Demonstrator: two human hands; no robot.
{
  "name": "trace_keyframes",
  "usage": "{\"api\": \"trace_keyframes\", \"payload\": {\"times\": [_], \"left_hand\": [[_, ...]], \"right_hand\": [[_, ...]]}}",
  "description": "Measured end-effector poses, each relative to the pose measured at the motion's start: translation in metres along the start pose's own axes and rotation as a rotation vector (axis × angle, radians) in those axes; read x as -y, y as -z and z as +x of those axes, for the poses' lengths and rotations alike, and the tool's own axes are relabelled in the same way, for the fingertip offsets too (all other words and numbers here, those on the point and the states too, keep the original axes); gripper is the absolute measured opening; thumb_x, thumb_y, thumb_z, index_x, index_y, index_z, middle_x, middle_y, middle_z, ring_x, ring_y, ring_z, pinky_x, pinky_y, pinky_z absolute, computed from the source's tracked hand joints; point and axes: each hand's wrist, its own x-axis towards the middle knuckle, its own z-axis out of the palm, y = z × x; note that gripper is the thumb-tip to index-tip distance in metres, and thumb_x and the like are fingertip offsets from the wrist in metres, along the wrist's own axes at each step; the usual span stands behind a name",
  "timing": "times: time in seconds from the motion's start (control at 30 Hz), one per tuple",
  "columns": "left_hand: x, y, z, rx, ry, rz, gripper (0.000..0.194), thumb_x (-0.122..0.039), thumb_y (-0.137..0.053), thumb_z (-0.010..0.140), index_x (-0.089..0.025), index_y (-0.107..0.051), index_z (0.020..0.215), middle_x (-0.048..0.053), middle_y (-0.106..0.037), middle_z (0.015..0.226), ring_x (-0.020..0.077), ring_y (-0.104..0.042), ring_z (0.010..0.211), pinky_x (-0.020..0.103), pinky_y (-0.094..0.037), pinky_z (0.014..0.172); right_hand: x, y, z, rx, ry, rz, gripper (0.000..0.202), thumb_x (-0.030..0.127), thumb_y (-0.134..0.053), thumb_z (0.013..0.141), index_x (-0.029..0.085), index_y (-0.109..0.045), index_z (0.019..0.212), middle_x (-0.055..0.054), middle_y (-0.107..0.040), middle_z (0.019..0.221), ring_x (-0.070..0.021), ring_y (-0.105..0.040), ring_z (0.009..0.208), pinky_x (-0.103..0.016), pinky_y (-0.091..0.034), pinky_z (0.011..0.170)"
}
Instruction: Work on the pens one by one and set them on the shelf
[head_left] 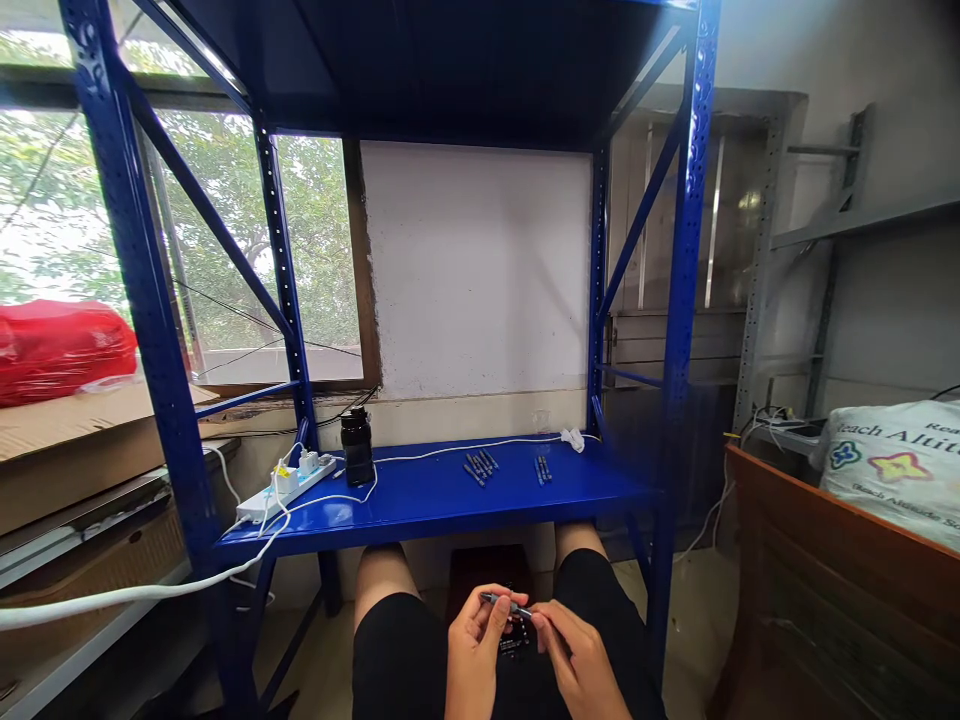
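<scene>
While hands (476, 635) (574, 648) pinch, pen (521, 609) between; tilted

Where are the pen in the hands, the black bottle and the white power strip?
Pen (519, 608): head view, on its barrel.
Black bottle (357, 452): head view, mid-body.
White power strip (298, 487): head view, middle of its casing.

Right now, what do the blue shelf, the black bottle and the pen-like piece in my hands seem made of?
Blue shelf: probably painted metal, from its gloss and punched posts. Black bottle: dark and smooth, likely plastic, though possibly glass. Pen-like piece: perhaps plastic, going by its slim grey-black body; finish unclear.
</scene>
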Motion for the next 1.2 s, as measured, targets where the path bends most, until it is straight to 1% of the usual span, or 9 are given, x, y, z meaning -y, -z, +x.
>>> {"api": "trace_keyframes", "payload": {"times": [0.13, 0.23, 0.3, 0.47, 0.63, 0.8, 0.93, 1.07, 1.2], "left_hand": [[0.004, 0.001, 0.000, 0.024, -0.010, -0.007, 0.045, -0.064, -0.079, 0.086, -0.020, -0.081, 0.095, 0.014, -0.084, 0.102, 0.0316, -0.079, 0.092, 0.036, -0.062, 0.080], [0.005, 0.001, 0.000, 0.028, -0.013, -0.017, 0.045, -0.064, -0.079, 0.086, -0.019, -0.080, 0.095, 0.014, -0.084, 0.100, 0.0310, -0.079, 0.091, 0.035, -0.062, 0.079], [0.004, 0.000, 0.000, 0.034, -0.017, -0.022, 0.044, -0.063, -0.079, 0.087, -0.020, -0.080, 0.095, 0.014, -0.084, 0.098, 0.0305, -0.079, 0.090, 0.035, -0.062, 0.079], [0.006, 0.001, 0.001, 0.017, -0.017, -0.038, 0.043, -0.062, -0.078, 0.088, -0.020, -0.079, 0.097, 0.013, -0.084, 0.101, 0.0298, -0.078, 0.089, 0.036, -0.061, 0.080], [0.010, 0.003, 0.003, 0.017, -0.015, -0.049, 0.042, -0.060, -0.076, 0.091, -0.019, -0.077, 0.099, 0.013, -0.084, 0.100, 0.0284, -0.078, 0.090, 0.033, -0.059, 0.078], [0.012, 0.004, 0.003, 0.014, -0.002, -0.076, 0.043, -0.060, -0.076, 0.092, -0.019, -0.077, 0.103, 0.013, -0.084, 0.102, 0.0279, -0.078, 0.091, 0.034, -0.060, 0.081], [0.011, 0.004, 0.003, 0.005, 0.000, -0.075, 0.045, -0.061, -0.078, 0.089, -0.018, -0.078, 0.103, 0.014, -0.084, 0.100, 0.0286, -0.078, 0.089, 0.035, -0.060, 0.080], [0.010, 0.004, 0.004, -0.013, 0.017, -0.083, 0.048, -0.063, -0.079, 0.087, -0.018, -0.078, 0.105, 0.014, -0.084, 0.100, 0.0285, -0.078, 0.086, 0.036, -0.061, 0.080], [0.009, 0.004, 0.004, -0.010, 0.014, -0.072, 0.049, -0.063, -0.079, 0.087, -0.018, -0.078, 0.106, 0.014, -0.084, 0.100, 0.0283, -0.077, 0.086, 0.035, -0.060, 0.080]], "right_hand": [[0.003, 0.000, 0.000, -0.025, -0.043, 0.063, 0.023, 0.042, -0.054, 0.110, 0.023, -0.067, 0.114, -0.005, -0.075, 0.094, -0.0201, -0.073, 0.082, -0.026, -0.060, 0.076], [0.004, 0.001, 0.002, -0.013, -0.019, 0.037, 0.031, 0.040, -0.048, 0.113, 0.023, -0.066, 0.094, -0.002, -0.070, 0.082, -0.0174, -0.068, 0.072, -0.025, -0.056, 0.071], [0.004, 0.001, 0.002, -0.015, -0.012, 0.032, 0.036, 0.039, -0.044, 0.114, 0.023, -0.065, 0.089, -0.002, -0.067, 0.079, -0.0171, -0.066, 0.070, -0.025, -0.055, 0.071], [0.004, 0.000, 0.002, -0.023, -0.070, 0.106, 0.026, 0.044, -0.051, 0.111, 0.022, -0.065, 0.111, -0.006, -0.073, 0.094, -0.0209, -0.071, 0.081, -0.027, -0.058, 0.076], [0.008, 0.002, 0.003, 0.042, -0.054, 0.078, 0.038, 0.043, -0.042, 0.114, 0.022, -0.066, 0.093, -0.002, -0.066, 0.081, -0.0181, -0.064, 0.072, -0.026, -0.054, 0.072], [0.013, 0.004, 0.005, 0.053, -0.102, 0.123, 0.031, 0.047, -0.048, 0.112, 0.022, -0.066, 0.109, -0.006, -0.072, 0.094, -0.0210, -0.068, 0.084, -0.028, -0.055, 0.081], [0.010, 0.003, 0.003, 0.059, -0.104, 0.113, 0.041, 0.046, -0.042, 0.114, 0.022, -0.067, 0.092, -0.003, -0.067, 0.081, -0.0183, -0.063, 0.071, -0.026, -0.052, 0.073], [0.006, 0.001, 0.002, 0.064, -0.121, 0.146, 0.028, 0.046, -0.052, 0.111, 0.022, -0.067, 0.106, -0.004, -0.071, 0.091, -0.0199, -0.068, 0.079, -0.026, -0.052, 0.075], [0.007, 0.002, 0.003, 0.077, -0.113, 0.128, 0.037, 0.045, -0.044, 0.113, 0.022, -0.068, 0.095, -0.004, -0.071, 0.086, -0.0198, -0.067, 0.077, -0.027, -0.050, 0.074]]}}
